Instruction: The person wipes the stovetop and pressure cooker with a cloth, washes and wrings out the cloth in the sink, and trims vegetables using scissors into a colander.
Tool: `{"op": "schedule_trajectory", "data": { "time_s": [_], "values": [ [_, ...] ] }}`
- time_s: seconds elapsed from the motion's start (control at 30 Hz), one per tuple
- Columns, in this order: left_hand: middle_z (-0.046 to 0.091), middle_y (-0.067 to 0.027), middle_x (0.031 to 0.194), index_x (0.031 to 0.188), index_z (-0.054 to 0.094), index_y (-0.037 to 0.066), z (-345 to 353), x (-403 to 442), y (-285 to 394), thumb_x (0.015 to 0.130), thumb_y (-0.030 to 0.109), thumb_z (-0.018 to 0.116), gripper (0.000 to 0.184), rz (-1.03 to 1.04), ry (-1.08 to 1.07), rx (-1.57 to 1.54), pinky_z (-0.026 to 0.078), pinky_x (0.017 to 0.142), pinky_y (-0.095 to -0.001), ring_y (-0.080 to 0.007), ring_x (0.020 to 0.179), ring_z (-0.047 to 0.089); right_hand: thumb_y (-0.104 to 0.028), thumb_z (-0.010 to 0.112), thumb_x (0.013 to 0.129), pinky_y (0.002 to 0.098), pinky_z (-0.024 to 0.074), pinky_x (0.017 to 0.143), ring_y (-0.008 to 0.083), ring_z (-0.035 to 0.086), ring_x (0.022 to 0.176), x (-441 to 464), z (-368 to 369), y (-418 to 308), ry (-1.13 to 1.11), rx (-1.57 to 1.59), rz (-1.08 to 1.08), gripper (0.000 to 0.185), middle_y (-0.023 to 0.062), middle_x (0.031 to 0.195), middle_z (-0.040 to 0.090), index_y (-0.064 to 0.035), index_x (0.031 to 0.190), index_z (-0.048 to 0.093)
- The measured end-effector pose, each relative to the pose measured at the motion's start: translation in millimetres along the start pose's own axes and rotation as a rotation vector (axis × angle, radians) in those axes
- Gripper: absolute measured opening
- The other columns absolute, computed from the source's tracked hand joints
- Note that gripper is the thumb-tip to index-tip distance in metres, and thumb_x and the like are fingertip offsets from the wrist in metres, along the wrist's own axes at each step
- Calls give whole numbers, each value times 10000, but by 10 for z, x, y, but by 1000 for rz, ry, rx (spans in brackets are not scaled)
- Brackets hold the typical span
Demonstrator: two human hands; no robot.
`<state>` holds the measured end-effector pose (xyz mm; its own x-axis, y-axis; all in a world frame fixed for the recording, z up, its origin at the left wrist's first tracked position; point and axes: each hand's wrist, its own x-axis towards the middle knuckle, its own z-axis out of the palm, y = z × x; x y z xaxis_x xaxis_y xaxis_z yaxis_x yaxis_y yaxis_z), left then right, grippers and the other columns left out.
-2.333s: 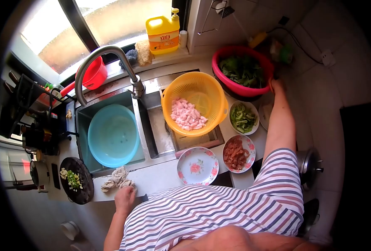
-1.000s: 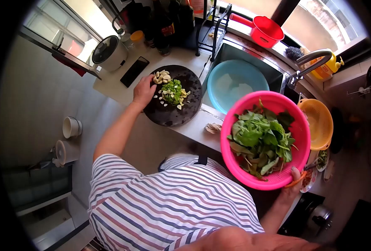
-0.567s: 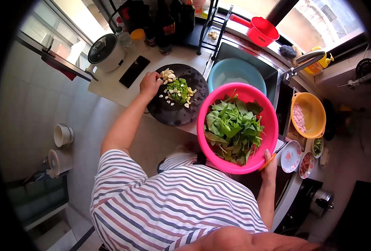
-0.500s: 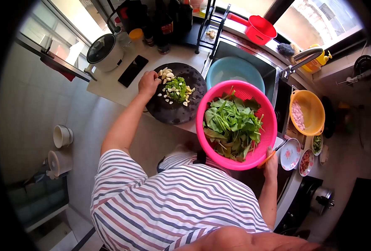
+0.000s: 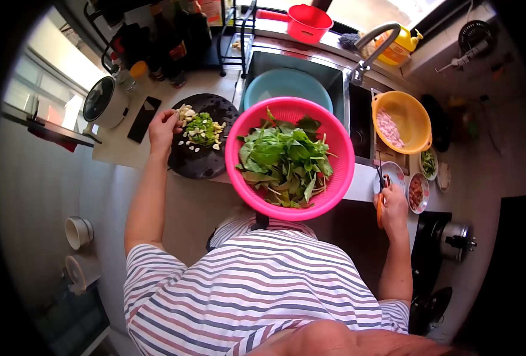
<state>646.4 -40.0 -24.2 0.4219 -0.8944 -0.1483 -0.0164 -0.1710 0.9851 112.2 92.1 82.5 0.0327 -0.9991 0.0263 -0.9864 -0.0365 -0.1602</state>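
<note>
My left hand point(image 5: 164, 128) is closed at the left rim of the round dark board point(image 5: 194, 165), its fingertips beside peeled garlic cloves point(image 5: 186, 113); anything between them is too small to tell. Chopped green pieces point(image 5: 200, 130) and garlic slices lie on that board. My right hand point(image 5: 392, 209) grips orange-handled scissors point(image 5: 380, 209), blades pointing up over a flowered plate point(image 5: 395, 173). Between my hands a pink basket point(image 5: 341, 184) full of leafy greens point(image 5: 283, 160) sits at the counter's front edge, in front of the sink, with neither hand touching it.
A blue basin point(image 5: 289, 85) stands in the sink. To the right are a yellow colander point(image 5: 414, 118) with pale meat, a bowl of sliced meat point(image 5: 418, 193) and a dish of green slices point(image 5: 429, 164). A black phone point(image 5: 144, 120) and a rice cooker point(image 5: 107, 102) are at left.
The pink basket came from the back right corner to the front of the sink. My right hand has let go of it and moved right with the scissors. My left hand stays by the garlic.
</note>
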Motion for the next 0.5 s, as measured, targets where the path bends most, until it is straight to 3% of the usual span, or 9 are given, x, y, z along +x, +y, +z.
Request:
{"op": "schedule_trajectory", "data": {
  "time_s": [0.03, 0.1, 0.13, 0.17, 0.3, 0.33, 0.37, 0.43, 0.5],
  "values": [
    [602, -36, 818, 935, 588, 12, 130, -127, 136, 840, 83, 570, 120, -26, -82, -59, 495, 582, -218, -110, 725, 603, -129, 622, 712, 392, 412, 705, 315, 509, 909, 47, -119, -10, 19, 8, -3, 150, 163, 974, 535, 6, 704, 560],
    [607, -40, 833, 948, 597, 12, 469, -424, 312, 831, 67, 576, 131, 38, -279, -164, 500, 625, -221, -115, 746, 601, -95, 627, 690, 397, 411, 771, 316, 507, 946, 144, -369, -69, 230, -64, -211, 145, 162, 1004, 534, 26, 720, 554],
    [611, -44, 845, 945, 601, 7, 655, -610, 453, 815, 53, 588, 138, 5, -397, -201, 504, 660, -228, -115, 742, 600, -20, 596, 685, 387, 422, 791, 331, 510, 964, 208, -422, -36, 311, 44, -294, 95, 178, 1059, 516, 51, 720, 543],
    [611, -41, 846, 952, 598, 4, 832, -734, 477, 796, 34, 598, 158, 12, -479, -223, 502, 686, -237, -117, 750, 597, 50, 545, 675, 340, 446, 736, 295, 549, 894, 254, -435, -7, 359, 176, -309, 97, 177, 1047, 530, 60, 771, 539],
    [594, -32, 866, 988, 568, 8, 1414, -1229, 558, 795, 22, 583, 195, -190, -686, -364, 511, 695, -264, -131, 784, 595, 78, 492, 699, 218, 426, 608, 111, 538, 677, 400, -474, -288, 150, 793, -77, 215, 102, 865, 584, 29, 906, 525],
    [595, -44, 874, 999, 558, 9, 1487, -1302, 579, 797, 19, 577, 203, -257, -695, -435, 515, 693, -272, -141, 786, 598, 71, 487, 725, 203, 428, 571, 81, 525, 626, 399, -524, -415, 90, 664, -107, 152, 71, 777, 576, 19, 864, 519],
    [596, -57, 882, 1011, 547, 9, 1534, -1367, 594, 800, 15, 571, 212, -323, -698, -509, 520, 692, -279, -151, 788, 602, 46, 496, 755, 207, 434, 515, 82, 520, 582, 429, -389, -574, 67, 1019, -177, 103, 62, 726, 555, 12, 851, 491],
    [598, -86, 904, 1021, 533, 12, 1558, -1480, 605, 811, 27, 573, 214, -330, -721, -565, 529, 687, -287, -166, 796, 609, -4, 520, 785, 223, 445, 447, 91, 546, 552, 402, -313, -841, -109, 1163, -135, 228, 70, 712, 547, -11, 985, 411],
    [606, -104, 916, 1011, 531, 11, 1542, -1614, 655, 827, 64, 589, 200, -382, -707, -594, 532, 666, -279, -171, 782, 621, -16, 512, 787, 252, 417, 368, 130, 523, 435, 393, -452, -1095, -454, 1070, -104, 276, 84, 675, 533, -32, 1038, 399]
  ]
}}
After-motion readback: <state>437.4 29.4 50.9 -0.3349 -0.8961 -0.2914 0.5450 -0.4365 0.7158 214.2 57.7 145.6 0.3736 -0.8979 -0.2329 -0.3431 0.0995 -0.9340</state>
